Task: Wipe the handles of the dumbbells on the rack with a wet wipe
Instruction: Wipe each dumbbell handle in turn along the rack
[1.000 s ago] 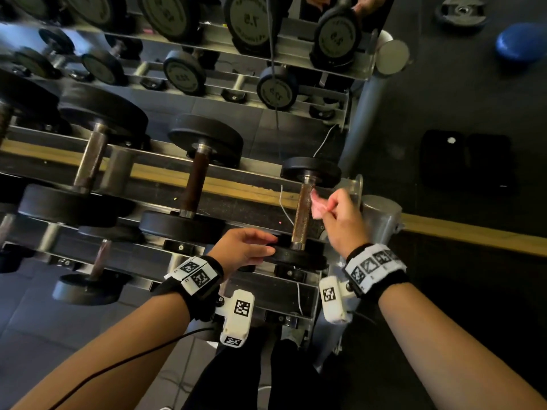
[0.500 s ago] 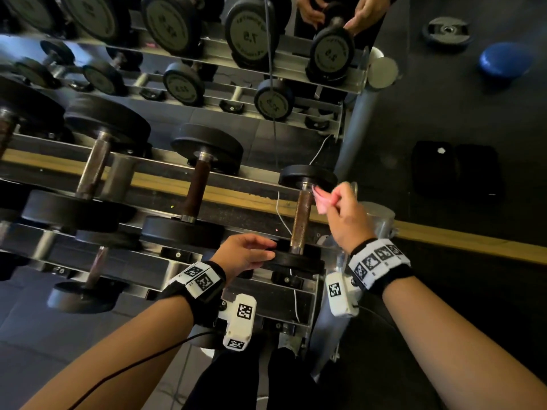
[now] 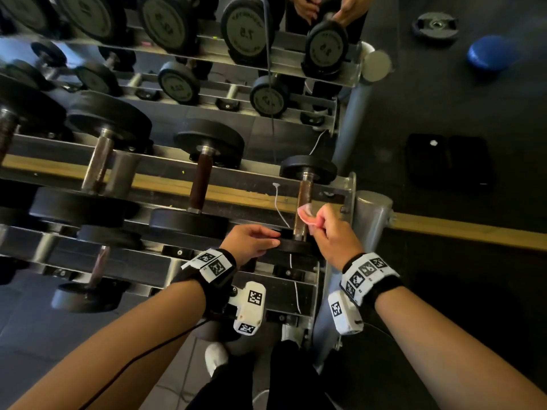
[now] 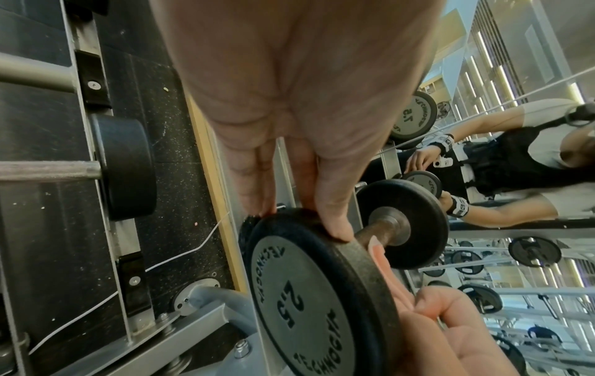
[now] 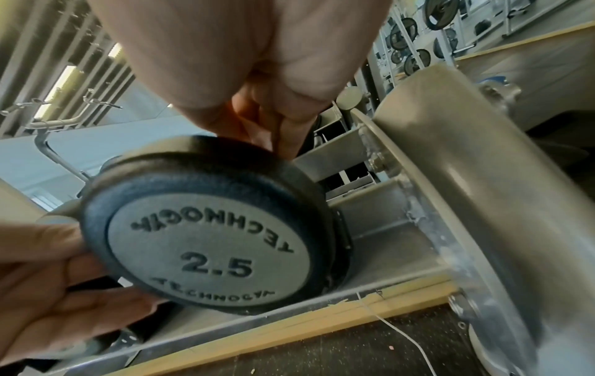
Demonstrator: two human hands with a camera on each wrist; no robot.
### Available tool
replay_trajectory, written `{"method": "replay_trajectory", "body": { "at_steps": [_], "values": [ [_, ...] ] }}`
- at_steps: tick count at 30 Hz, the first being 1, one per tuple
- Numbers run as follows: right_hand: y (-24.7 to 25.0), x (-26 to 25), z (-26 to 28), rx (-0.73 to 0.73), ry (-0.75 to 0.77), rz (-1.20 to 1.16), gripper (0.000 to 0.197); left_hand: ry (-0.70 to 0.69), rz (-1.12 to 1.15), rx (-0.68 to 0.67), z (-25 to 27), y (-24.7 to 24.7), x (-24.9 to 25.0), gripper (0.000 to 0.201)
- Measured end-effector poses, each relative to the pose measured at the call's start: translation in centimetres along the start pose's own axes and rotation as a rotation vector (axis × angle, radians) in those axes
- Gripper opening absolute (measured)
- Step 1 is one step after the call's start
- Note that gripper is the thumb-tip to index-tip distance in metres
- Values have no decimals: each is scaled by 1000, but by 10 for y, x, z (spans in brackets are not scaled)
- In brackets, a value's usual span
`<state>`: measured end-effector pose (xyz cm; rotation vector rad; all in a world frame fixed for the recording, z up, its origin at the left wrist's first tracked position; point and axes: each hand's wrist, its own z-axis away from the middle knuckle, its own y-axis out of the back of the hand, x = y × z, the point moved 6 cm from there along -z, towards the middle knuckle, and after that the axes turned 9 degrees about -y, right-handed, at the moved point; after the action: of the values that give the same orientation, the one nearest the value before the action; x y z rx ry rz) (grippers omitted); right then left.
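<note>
- Two bare forearms reach forward, each with one black-and-white marker band at the wrist and one white camera block under it.
- The left hand (image 3: 251,242) grips the near plate of the 2.5 dumbbell (image 4: 309,290): thumb on the plate's top edge, fingers (image 4: 254,178) curled to its rim on the far side, as the left wrist view shows.
- The right hand (image 3: 331,235) pinches one pink wet wipe (image 3: 306,216) between thumb and curled fingers and presses it against the right side of the rusty handle (image 3: 303,208), about midway along it.
- This dumbbell lies last at the right end of the near shelf of the dumbbell rack (image 3: 349,184), its near plate on the front rail and its far plate (image 3: 307,170) on the back rail.
- One thin white cord (image 3: 279,202) hangs just left of the handle.
- To the left on the same shelf three larger dumbbells show; the nearest, a brown-handled dumbbell (image 3: 201,184), lies beside the held one and apart from it.
- One grey upright post (image 3: 371,214) stands just right of the right hand.
- A mirror beyond repeats the rack, with reflected plates marked 7.5 and 2.5.
- On the dark floor to the right lie two black pads (image 3: 450,161) side by side, one blue dome (image 3: 491,53) and one weight plate (image 3: 435,25), farthest off.
</note>
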<state>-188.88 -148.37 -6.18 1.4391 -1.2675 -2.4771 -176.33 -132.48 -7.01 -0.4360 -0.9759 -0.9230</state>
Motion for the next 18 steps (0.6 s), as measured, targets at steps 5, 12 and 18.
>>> {"method": "replay_trajectory", "body": {
  "at_steps": [5,12,18],
  "values": [
    [8,-15,16,-28,-161,55,25,-89,-226,-26,11,0,10,17],
    [21,-65,79,360,-147,-364,14,-252,-449,-113,61,59,-2,26],
    [-65,-70,140,347,-299,-680,31,-209,-296,-60,106,145,-82,19]
  ]
}}
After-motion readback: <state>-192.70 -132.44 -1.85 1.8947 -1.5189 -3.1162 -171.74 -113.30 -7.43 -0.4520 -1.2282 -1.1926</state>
